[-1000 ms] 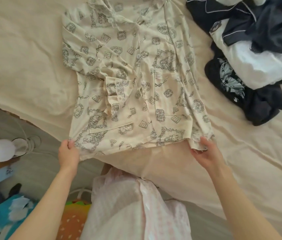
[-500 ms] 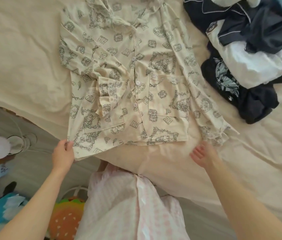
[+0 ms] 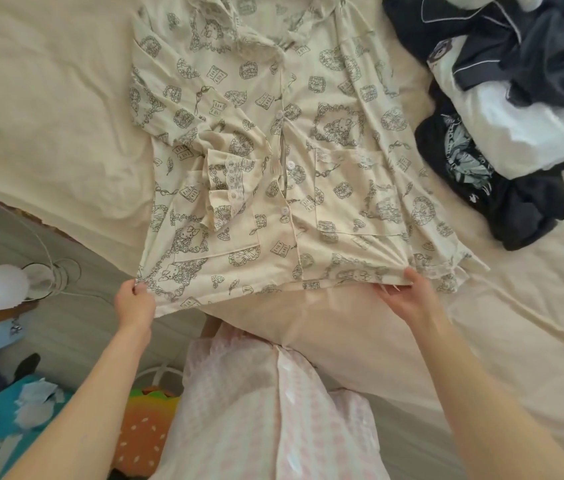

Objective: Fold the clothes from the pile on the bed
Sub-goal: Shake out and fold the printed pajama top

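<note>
Head view looks down on the bed (image 3: 48, 98), its cream sheet bearing a printed pajama shirt (image 3: 273, 161) laid front-up, cat-and-book motifs but no legible writing. A pile of dark and white clothes (image 3: 516, 109) sits right of it. The left hand (image 3: 135, 301) pinches the hem's left corner; the right hand (image 3: 403, 294) grips the hem's right part.

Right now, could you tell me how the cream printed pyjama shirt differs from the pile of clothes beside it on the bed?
The cream printed pyjama shirt lies spread out flat with its buttoned front up, while the pile of clothes is crumpled in a heap. The shirt is pale with grey drawings; the pile is mostly navy, black and white. The left hand and right hand hold the shirt's hem; nothing touches the pile. Both rest on the cream bedsheet.
</note>
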A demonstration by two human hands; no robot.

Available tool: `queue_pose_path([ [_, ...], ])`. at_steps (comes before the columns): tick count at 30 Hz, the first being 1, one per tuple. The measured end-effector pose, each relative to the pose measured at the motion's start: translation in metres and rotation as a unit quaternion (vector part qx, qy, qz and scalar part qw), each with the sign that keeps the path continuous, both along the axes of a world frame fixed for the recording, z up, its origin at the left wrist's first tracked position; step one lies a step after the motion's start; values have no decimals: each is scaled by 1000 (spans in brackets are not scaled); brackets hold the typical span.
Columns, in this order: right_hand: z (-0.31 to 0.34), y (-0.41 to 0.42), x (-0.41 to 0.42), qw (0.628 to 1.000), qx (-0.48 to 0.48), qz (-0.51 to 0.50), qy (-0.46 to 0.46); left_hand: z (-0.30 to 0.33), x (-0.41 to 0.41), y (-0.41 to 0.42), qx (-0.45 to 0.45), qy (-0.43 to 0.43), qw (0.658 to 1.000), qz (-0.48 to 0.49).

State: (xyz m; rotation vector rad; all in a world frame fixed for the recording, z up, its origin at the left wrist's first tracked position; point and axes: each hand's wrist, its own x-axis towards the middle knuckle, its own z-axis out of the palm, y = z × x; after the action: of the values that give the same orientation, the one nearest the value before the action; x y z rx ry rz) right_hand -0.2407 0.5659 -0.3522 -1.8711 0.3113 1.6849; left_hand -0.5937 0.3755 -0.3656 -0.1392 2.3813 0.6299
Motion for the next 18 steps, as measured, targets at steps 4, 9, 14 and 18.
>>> queue_pose_path([
  [4,-2,2,20,998,26,51,-26,0,-5,-1,-14,-5,1000,-12],
  [9,-2,12,16,998,40,9,-45,-1,-6,-5,-9,-13,999,-34],
  [14,-3,10,17,981,91,-37,-170,2,-7,-6,-16,-5,999,-49],
  [18,1,20,29,955,84,-10,-286,3,-8,-7,-30,1,998,-61],
])
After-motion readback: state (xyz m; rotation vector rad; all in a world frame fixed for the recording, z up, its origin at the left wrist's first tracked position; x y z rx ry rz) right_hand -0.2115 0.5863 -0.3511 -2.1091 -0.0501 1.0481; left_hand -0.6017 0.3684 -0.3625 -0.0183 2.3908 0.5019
